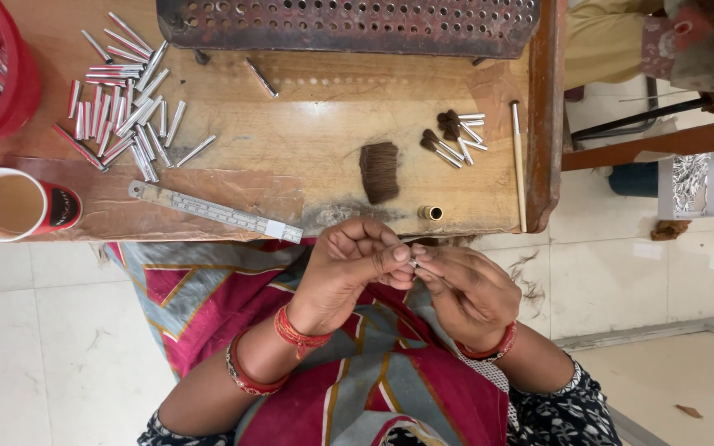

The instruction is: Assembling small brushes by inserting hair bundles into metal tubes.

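My left hand [357,264] and right hand [464,289] both pinch one tiny silver metal tube [414,263] mid-frame; dark brown bristle tuft [380,172] just above on the wooden table [291,140].

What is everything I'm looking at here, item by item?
Metal tubes: many, silver, loose at table's left.
Red tub: one, holding more tubes, far left.
Cup: one, white and red, brown drink, left edge.
Ruler: one, grey, front edge.
Hair tuft: one, dark brown, centre.
Finished brushes: several, right.
Perforated tray: one, rusty, back.
Left hand and right hand: pinching a small silver piece together.
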